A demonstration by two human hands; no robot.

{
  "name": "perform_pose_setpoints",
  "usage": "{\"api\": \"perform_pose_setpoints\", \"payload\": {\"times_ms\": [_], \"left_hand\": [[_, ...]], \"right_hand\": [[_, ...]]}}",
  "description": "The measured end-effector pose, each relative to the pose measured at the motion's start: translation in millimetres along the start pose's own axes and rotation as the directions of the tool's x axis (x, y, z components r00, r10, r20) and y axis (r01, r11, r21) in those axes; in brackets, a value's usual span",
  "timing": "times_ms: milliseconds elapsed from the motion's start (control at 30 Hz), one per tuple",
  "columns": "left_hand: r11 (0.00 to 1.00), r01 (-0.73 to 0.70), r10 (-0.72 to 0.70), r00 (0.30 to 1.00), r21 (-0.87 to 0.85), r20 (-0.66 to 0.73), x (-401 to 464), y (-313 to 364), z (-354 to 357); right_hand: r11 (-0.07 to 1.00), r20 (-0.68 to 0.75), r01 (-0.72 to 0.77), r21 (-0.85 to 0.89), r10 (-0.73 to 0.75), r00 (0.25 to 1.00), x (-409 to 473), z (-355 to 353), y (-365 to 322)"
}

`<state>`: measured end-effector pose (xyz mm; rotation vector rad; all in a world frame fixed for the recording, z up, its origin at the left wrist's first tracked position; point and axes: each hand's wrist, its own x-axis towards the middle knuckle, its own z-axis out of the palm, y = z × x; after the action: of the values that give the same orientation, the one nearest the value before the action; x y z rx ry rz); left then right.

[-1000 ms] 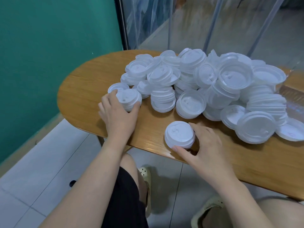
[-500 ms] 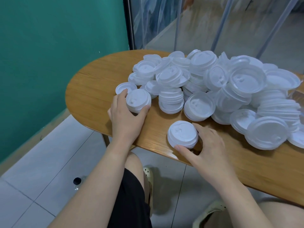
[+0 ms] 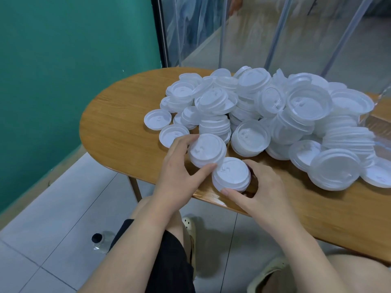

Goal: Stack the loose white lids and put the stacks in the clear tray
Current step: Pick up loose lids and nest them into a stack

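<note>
A big heap of loose white lids [image 3: 275, 111] covers the wooden table [image 3: 118, 115]. My left hand [image 3: 179, 174] grips a short stack of white lids [image 3: 208, 150] between fingers and thumb, held tilted just above the table. My right hand [image 3: 260, 187] holds a second short stack of lids [image 3: 231, 173] near the table's front edge, thumb in front and fingers behind. The two stacks touch. The clear tray [image 3: 378, 121] shows only as a transparent corner at the far right edge, partly hidden by lids.
A green wall [image 3: 63, 70] rises to the left. Clear plastic strips hang behind the table. A bottle [image 3: 101, 241] lies on the tiled floor below, beside my knees and sandals. Single lids [image 3: 157, 119] lie at the heap's left side.
My left hand has carried its stack of lids to the right and toward me, up against the stack in my right hand. The right hand has stayed in place.
</note>
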<state>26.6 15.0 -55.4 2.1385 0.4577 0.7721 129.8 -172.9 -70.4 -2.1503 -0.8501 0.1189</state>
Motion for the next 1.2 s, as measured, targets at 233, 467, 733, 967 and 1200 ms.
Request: {"api": "perform_pose_setpoints", "payload": {"times_ms": [233, 467, 733, 967, 1200], "left_hand": [[0.987, 0.160, -0.157, 0.984, 0.024, -0.081, 7, -7, 1], [0.977, 0.210, -0.205, 0.970, 0.027, -0.132, 10, -10, 2], [0.996, 0.006, 0.002, 0.996, -0.089, 0.093, -5, 7, 3], [0.998, -0.004, 0.017, 0.970, -0.057, 0.244, -2, 8, 9], [1.000, -0.013, 0.011, 0.942, 0.003, 0.336, -5, 13, 13]], "right_hand": [[1.000, 0.001, 0.011, 0.001, -0.011, 1.000, -2, -1, 3], [1.000, 0.005, 0.015, -0.013, -0.015, 1.000, -1, 0, 2], [1.000, 0.000, 0.027, 0.007, -0.027, 1.000, -1, 0, 1], [0.997, -0.011, 0.057, 0.052, -0.057, 0.998, 1, 0, 1], [1.000, 0.010, -0.001, 0.016, 0.001, 1.000, 2, 0, 7]]}}
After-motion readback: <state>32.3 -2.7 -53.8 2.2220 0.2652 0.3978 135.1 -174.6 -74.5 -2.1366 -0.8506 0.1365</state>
